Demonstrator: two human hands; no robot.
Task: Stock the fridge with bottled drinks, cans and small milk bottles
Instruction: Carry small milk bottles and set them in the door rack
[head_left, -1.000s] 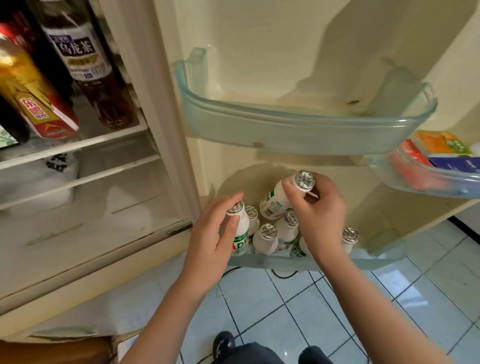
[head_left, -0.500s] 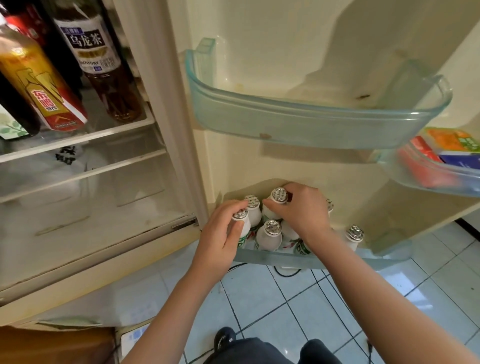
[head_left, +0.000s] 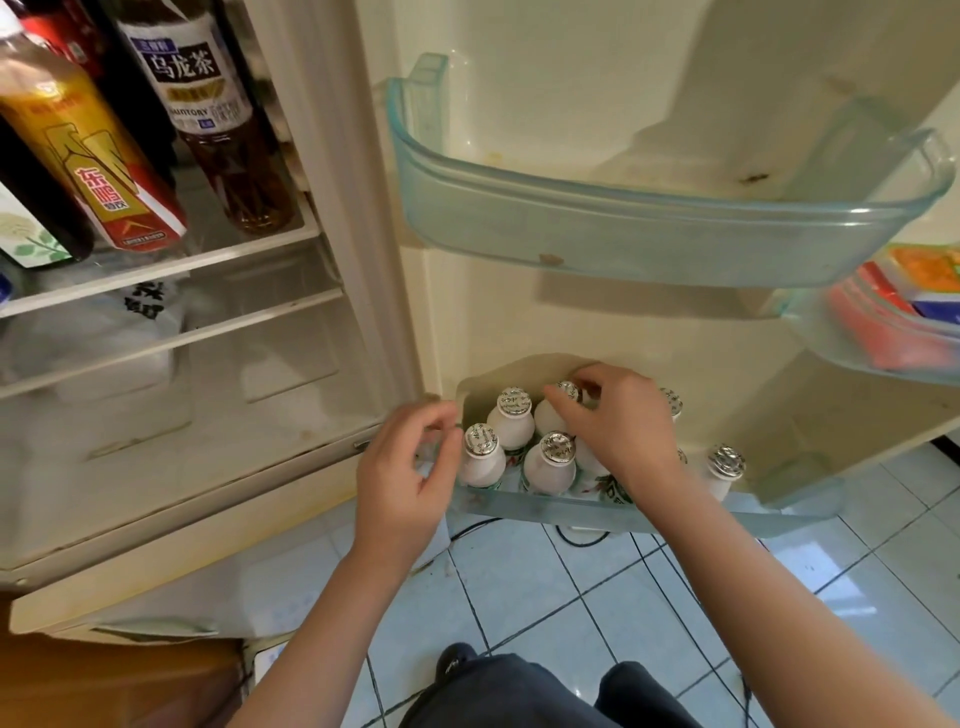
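Milk bottles (head_left: 548, 465) pack the door bin (head_left: 685, 514) upright; right hand (head_left: 618, 436) apparently pinches one cap (head_left: 567, 391) to seat it, left hand (head_left: 400, 478) hovering empty, loosely curled, just left of that grip.

The small milk bottles (head_left: 511, 421) crowd the left end of the bottom door bin (head_left: 519, 503); its right corner lies free. The upper door bin (head_left: 623, 244) overhangs.

Left hand (head_left: 402, 483) and right hand (head_left: 618, 431) bare, likewise both forearms (head_left: 322, 623) down to the lower edge of view. Dark slate-grey legwear (head_left: 519, 693), plain and matte, over two knees at the bottom edge. Rounded black shoe (head_left: 454, 661) toe just beyond the left knee.
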